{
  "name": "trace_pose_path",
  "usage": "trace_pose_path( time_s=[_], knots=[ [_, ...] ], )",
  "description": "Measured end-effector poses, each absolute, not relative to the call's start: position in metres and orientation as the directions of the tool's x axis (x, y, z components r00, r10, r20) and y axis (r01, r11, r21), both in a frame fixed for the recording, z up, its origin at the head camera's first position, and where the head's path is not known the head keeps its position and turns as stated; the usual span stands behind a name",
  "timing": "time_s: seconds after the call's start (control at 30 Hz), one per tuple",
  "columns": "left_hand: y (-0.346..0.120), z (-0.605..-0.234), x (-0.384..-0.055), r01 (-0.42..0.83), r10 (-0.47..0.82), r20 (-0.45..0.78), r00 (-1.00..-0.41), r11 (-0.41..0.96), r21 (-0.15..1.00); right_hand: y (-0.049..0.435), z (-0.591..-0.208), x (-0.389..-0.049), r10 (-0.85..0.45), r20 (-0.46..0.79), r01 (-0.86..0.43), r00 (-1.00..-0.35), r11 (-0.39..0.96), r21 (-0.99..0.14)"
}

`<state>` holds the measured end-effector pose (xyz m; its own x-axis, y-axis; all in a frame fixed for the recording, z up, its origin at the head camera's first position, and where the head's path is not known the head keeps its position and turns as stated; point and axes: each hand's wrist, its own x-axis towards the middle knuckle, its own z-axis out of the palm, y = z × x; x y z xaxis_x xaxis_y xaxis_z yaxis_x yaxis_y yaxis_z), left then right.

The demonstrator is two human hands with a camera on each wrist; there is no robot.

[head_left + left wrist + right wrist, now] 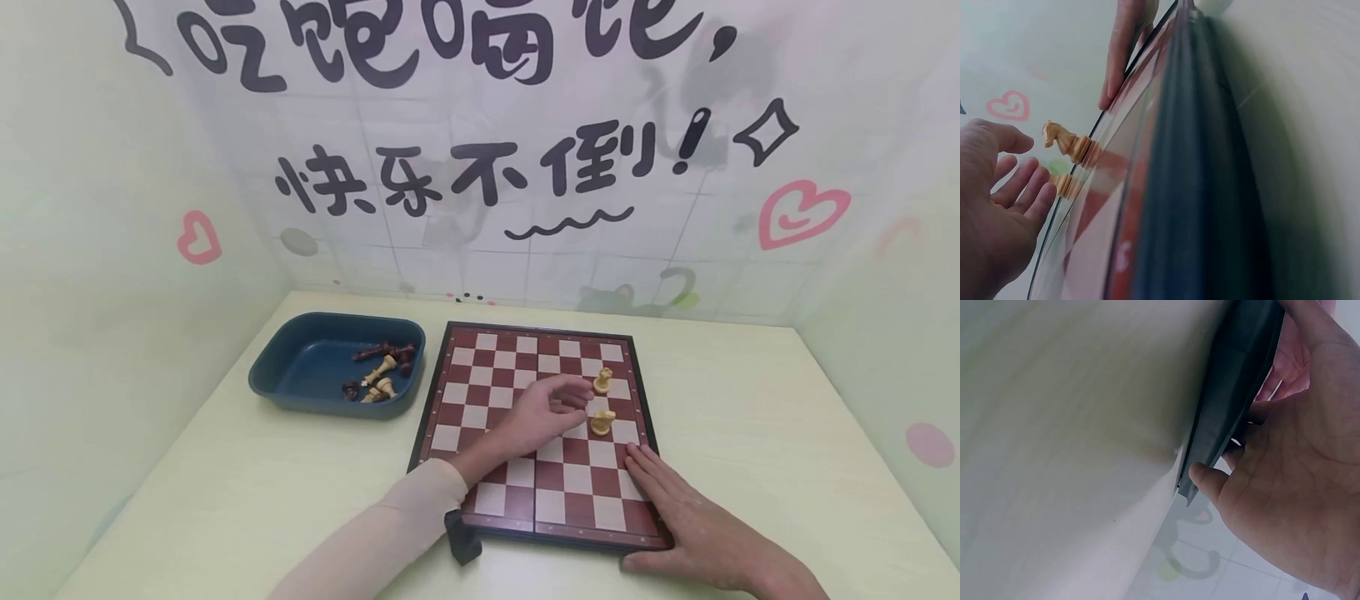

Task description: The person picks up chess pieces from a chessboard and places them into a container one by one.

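Note:
A folding chessboard (pixel 495 397) in brown and white squares lies open. On its right half stand a pale knight (pixel 602 422) and, just behind it, another pale chess piece (pixel 602 382), whose kind I cannot tell. My left hand (pixel 546 415) hovers over the board just left of both, fingers loosely bent and holding nothing. The left wrist view shows the knight (pixel 1067 142) upright, apart from the fingertips; the hand partly covers the other piece (pixel 1062 184). My right hand (pixel 697 525) rests at the board's near right corner, fingers extended along the right edge, thumb by the front side.
Left of the board stands a blue plastic tub (pixel 300 396) with several dark and pale chess pieces (pixel 382 367) lying in it. A printed wall covering (pixel 480 275) hangs behind the pale table (pixel 757 417). A black strap end (pixel 462 537) hangs from the left wrist.

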<state>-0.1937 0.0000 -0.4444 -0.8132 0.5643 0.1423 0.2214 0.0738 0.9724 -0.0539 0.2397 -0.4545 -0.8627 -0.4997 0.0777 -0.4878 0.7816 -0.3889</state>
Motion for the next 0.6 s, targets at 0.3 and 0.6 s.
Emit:
trace_pose_path(
  time_s=[0.3,0.6],
  knots=[
    [0.018,-0.446,-0.19,0.219,0.581,0.137,-0.803,0.074,0.973,0.24,-0.452,-0.055,-0.463,-0.008,-0.426,-0.887,0.823,-0.377],
    [0.03,-0.456,-0.19,0.24,0.584,0.137,-0.8,0.102,0.965,0.242,-0.453,-0.057,-0.487,0.042,-0.464,-0.872,0.798,-0.385]
  ],
)
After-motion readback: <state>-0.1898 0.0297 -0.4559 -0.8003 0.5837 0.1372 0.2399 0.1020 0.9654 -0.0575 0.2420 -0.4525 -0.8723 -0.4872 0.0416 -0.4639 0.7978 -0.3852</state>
